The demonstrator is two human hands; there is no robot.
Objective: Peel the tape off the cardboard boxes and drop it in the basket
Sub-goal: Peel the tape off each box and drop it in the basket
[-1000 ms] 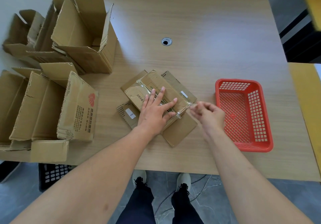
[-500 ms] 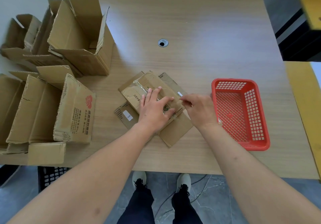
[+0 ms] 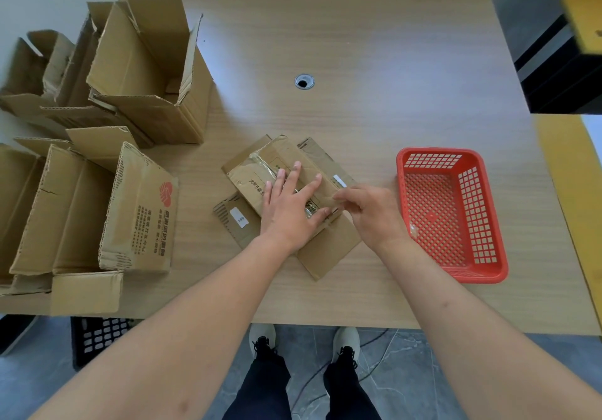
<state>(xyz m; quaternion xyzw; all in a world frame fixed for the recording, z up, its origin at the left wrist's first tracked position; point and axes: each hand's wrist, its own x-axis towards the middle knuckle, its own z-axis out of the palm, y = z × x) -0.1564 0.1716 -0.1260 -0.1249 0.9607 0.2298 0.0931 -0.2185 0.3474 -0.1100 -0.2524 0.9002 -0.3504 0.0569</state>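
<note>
Wooden table (image 3: 374, 44) | left hand (image 3: 288, 214) flat on flattened box (image 3: 260, 172) | right hand (image 3: 374, 214) grip pinching tape (image 3: 335, 198), basket (image 3: 488, 273) just right.

- Flattened box (image 3: 260, 172) lies mid-table (image 3: 374, 44), left hand (image 3: 288, 211) flat on it.
- Right hand (image 3: 374, 214) sits at its right edge.
- Basket (image 3: 488, 269) stands right of the hands.
- Open boxes (image 3: 140, 71) stand along the table's left.

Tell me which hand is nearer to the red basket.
Right. The right hand sits just left of the red basket, close to its near-left wall, fingers at the flattened box's edge. The left hand lies flat on that flattened box, farther left.
</note>
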